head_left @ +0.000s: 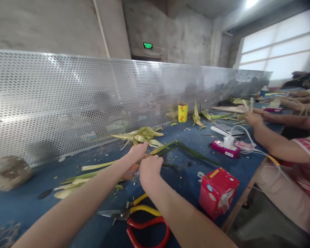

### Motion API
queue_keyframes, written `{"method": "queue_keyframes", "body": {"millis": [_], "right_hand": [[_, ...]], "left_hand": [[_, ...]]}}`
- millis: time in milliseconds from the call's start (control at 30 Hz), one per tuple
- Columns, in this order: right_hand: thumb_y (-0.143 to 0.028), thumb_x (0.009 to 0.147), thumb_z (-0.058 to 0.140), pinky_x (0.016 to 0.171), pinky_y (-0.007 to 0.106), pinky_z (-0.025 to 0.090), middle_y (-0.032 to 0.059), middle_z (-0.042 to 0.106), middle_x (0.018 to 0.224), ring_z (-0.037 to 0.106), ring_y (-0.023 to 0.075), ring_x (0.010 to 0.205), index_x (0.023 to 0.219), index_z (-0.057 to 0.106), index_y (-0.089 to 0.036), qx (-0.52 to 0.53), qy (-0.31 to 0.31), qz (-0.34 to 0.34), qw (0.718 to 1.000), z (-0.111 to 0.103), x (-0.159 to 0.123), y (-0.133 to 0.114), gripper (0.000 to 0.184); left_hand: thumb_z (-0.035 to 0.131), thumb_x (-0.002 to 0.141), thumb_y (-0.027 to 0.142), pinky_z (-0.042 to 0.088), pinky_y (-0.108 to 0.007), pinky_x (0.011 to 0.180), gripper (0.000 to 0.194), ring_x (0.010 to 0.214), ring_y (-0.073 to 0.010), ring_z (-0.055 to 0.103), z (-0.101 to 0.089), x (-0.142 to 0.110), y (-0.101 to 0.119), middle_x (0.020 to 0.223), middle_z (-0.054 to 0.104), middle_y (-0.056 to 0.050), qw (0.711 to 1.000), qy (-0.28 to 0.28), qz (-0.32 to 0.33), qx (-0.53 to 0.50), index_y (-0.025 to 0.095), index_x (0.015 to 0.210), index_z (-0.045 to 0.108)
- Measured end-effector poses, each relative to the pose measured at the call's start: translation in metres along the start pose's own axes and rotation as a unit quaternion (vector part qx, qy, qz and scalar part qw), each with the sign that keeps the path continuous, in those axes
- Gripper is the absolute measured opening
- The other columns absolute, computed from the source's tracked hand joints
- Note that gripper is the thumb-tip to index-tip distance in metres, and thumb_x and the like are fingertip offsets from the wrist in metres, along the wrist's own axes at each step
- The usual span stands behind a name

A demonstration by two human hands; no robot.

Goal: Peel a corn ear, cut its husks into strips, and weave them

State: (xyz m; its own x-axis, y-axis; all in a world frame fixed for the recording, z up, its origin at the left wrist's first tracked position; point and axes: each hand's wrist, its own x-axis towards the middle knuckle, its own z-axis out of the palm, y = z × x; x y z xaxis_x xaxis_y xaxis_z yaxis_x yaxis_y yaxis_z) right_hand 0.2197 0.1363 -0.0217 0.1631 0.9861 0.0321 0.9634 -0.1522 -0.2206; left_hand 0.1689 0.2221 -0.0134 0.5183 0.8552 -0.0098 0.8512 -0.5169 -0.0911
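Observation:
My left hand (pixel 138 151) and my right hand (pixel 151 167) are close together over the blue table, both with curled fingers. A long green leaf (pixel 166 147) runs from between them to the right and bends sharply down; its gripped end is hidden by my fingers. A heap of pale green husks (pixel 144 133) lies just beyond my left hand. Loose husk strips (pixel 74 182) spread beneath and left of my left forearm. Scissors with red and yellow handles (pixel 144 220) rest below my right wrist, partly covered by it, with the blades pointing left.
A red box (pixel 218 193) stands near the table edge, with a purple power strip (pixel 224 148) and cables behind it. A yellow roll (pixel 182 113) is beside the perforated metal screen (pixel 74 100). At right, a co-worker's hands (pixel 255 117) hold pale strips. A brownish round bundle (pixel 9 172) lies left.

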Motion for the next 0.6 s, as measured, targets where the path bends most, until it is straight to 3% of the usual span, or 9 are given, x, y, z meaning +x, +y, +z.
{"method": "queue_keyframes", "body": {"millis": [167,367,467,600], "right_hand": [[0.002,0.082,0.031,0.071,0.039,0.038,0.0210,0.063,0.103,0.056,0.0301,0.097,0.103,0.065,-0.006,-0.016,-0.001,-0.005,1.000,0.002,-0.003,0.000,0.041],[0.001,0.082,0.031,0.071,0.039,0.038,0.0206,0.064,0.103,0.056,0.0310,0.098,0.103,0.065,-0.005,-0.026,0.002,0.003,1.000,0.002,-0.001,0.003,0.040],[0.002,0.082,0.030,0.071,0.039,0.037,0.0211,0.063,0.102,0.056,0.0306,0.097,0.102,0.065,-0.005,-0.032,0.007,0.013,0.999,-0.001,0.000,0.003,0.041],[0.002,0.083,0.031,0.070,0.038,0.037,0.0214,0.063,0.101,0.057,0.0290,0.096,0.102,0.066,-0.007,-0.038,0.000,0.022,0.999,-0.001,0.002,0.002,0.040]], "left_hand": [[0.052,0.085,0.031,0.050,-0.040,0.079,0.034,0.095,-0.0196,0.057,0.010,0.000,-0.003,0.113,0.055,-0.009,0.999,-0.003,-0.041,-0.034,0.015,0.115,0.050],[0.052,0.085,0.032,0.050,-0.040,0.078,0.034,0.094,-0.0199,0.058,0.019,0.017,0.007,0.112,0.056,-0.008,0.998,0.053,-0.028,-0.024,0.015,0.114,0.051],[0.052,0.085,0.033,0.049,-0.041,0.080,0.034,0.096,-0.0206,0.057,0.011,0.032,0.002,0.114,0.055,-0.008,0.994,0.109,-0.022,0.016,0.016,0.114,0.051],[0.052,0.085,0.032,0.049,-0.042,0.081,0.034,0.098,-0.0206,0.056,-0.013,0.058,-0.024,0.115,0.054,-0.009,0.985,0.152,-0.035,0.073,0.015,0.115,0.051]]}}
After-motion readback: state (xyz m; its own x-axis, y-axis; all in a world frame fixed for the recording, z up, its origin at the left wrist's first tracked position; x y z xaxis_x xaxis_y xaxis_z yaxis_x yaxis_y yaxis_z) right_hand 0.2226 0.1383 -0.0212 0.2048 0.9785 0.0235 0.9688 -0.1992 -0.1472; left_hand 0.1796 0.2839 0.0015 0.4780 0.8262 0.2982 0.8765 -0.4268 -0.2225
